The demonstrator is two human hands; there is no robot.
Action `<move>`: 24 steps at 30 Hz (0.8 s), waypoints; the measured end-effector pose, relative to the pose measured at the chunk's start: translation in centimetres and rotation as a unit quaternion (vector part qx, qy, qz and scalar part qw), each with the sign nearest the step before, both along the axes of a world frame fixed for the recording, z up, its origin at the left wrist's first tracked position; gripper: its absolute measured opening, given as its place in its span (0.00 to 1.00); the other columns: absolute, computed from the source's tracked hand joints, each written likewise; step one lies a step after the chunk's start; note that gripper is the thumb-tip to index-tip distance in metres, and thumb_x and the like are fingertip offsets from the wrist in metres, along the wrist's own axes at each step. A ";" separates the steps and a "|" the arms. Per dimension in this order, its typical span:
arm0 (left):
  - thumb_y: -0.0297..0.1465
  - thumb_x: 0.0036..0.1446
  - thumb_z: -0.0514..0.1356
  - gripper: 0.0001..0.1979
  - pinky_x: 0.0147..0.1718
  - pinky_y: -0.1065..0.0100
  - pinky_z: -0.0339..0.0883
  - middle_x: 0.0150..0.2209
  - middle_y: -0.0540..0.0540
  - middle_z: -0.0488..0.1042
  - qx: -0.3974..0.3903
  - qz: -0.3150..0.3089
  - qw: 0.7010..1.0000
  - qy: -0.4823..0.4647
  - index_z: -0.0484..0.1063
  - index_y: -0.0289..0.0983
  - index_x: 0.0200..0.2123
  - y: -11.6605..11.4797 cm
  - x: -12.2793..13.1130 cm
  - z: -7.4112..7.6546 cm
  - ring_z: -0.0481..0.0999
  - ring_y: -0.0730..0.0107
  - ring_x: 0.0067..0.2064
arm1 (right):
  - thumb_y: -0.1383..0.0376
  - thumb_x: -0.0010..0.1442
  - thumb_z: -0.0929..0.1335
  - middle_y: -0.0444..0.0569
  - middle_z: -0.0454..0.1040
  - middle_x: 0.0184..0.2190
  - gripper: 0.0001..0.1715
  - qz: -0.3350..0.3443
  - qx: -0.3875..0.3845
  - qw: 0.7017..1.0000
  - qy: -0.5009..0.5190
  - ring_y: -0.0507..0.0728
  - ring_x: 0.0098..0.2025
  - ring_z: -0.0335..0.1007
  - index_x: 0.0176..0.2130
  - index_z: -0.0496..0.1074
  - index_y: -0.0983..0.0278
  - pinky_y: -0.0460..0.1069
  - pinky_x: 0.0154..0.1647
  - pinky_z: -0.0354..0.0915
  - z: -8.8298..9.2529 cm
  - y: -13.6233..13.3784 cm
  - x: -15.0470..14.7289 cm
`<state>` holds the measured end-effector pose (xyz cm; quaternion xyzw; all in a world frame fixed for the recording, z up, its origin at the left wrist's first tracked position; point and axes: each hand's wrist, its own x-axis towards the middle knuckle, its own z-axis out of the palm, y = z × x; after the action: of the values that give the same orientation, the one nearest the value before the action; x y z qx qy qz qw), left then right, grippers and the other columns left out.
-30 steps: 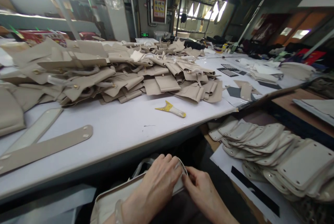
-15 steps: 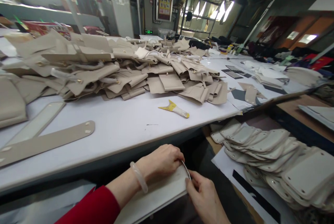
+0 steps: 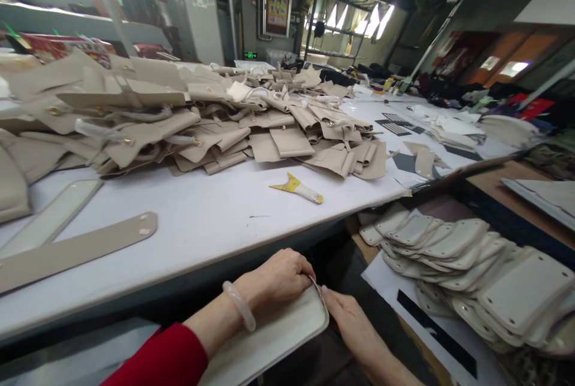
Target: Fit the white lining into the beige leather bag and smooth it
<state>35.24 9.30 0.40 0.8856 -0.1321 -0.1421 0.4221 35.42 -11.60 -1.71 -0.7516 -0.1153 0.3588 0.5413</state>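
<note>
Below the table's near edge, my left hand [image 3: 281, 276] is curled over the top corner of a pale cream leather panel [image 3: 269, 338] that lies across my lap. A clear bangle and a red sleeve show on that arm. My right hand [image 3: 353, 320] pinches the same panel's rounded right corner, where a thin metal piece shows between my two hands.
A white table [image 3: 211, 218] carries a big heap of beige leather pieces [image 3: 202, 122], two long beige straps [image 3: 76, 248] at the left and a yellow-handled tool [image 3: 296, 188]. Several cream panels [image 3: 462, 254] are stacked at the right on a lower surface.
The panel has been turned flatter across my lap, its rounded corner now showing. My right hand slid lower along the right edge; my left hand stays on the top corner.
</note>
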 end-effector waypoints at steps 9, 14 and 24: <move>0.27 0.51 0.54 0.17 0.41 0.71 0.69 0.37 0.47 0.83 -0.002 -0.006 1.000 0.016 0.83 0.39 0.38 0.2 0.2 -0.2 0.80 0.65 0.39 | 0.39 0.59 0.66 0.47 0.68 0.32 0.34 -0.004 0.008 0.996 0.085 0.55 0.35 0.58 0.34 0.75 0.67 0.48 0.36 0.59 -0.3 0.3 0.1; 0.26 0.49 0.54 0.19 0.42 0.70 0.69 0.39 0.46 0.83 -0.003 -0.005 1.000 0.015 0.83 0.39 0.38 0.2 0.0 -0.3 0.80 0.64 0.41 | 0.39 0.56 0.68 0.46 0.69 0.30 0.33 0.009 0.008 0.992 0.125 0.54 0.34 0.59 0.31 0.74 0.67 0.48 0.36 0.59 -0.1 0.6 0.6; 0.29 0.45 0.56 0.19 0.37 0.67 0.70 0.37 0.45 0.83 -0.003 -0.035 0.998 0.048 0.83 0.39 0.39 1.3 0.2 0.4 0.80 0.61 0.37 | 0.39 0.45 0.76 0.48 0.74 0.31 0.35 0.088 -0.035 0.964 0.247 0.54 0.38 0.68 0.33 0.77 0.68 0.49 0.47 0.62 3.0 1.9 2.7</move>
<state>35.41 10.55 0.85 0.8714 -0.1426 -0.1991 0.4250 38.11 -9.72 1.28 -0.6448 -0.0308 0.5836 0.4927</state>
